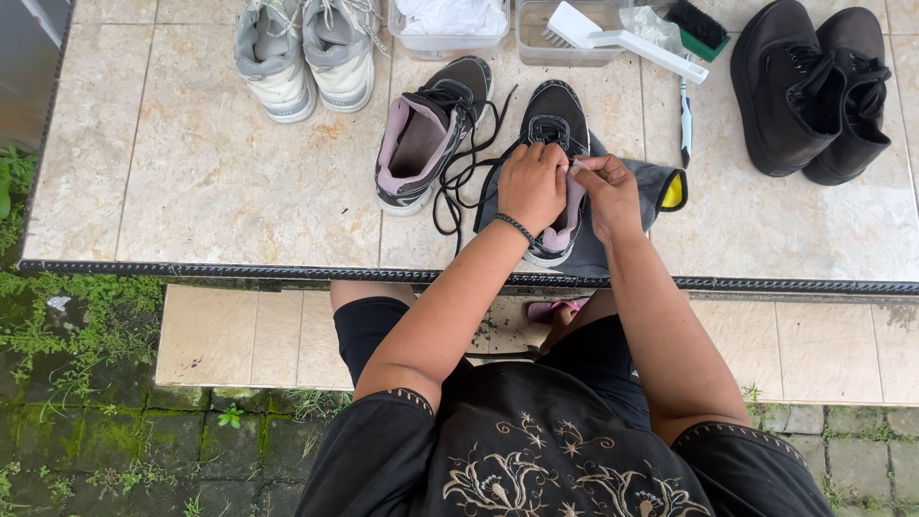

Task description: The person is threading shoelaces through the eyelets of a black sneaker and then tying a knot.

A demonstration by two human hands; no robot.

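- The black shoe (pixel 554 120) lies on the tiled table (pixel 220 182), right in front of us, on top of a grey cloth (pixel 651 182).
- Its long way runs straight away from us: the toe points to the far side, and the heel is close to the table edge near our body.
- Our left hand (pixel 532 187) sits on top of the shoe's opening. The fingers are curled down on the pink tongue, so it is holding the shoe there.
- Our right hand (pixel 609 191) is just beside it, touching the right side of the shoe. Its fingertips pinch something small and pale by the tongue; we cannot tell what it is.
- Both hands are on the shoe. The left one covers more of it.
- A loose black lace (pixel 459 177) trails from this shoe to its twin shoe (pixel 428 134), which lies just to the left.
- Farther off we see a pair of grey sneakers (pixel 306 53), a white brush (pixel 613 36), and a pair of black boots (pixel 814 86) on the right.
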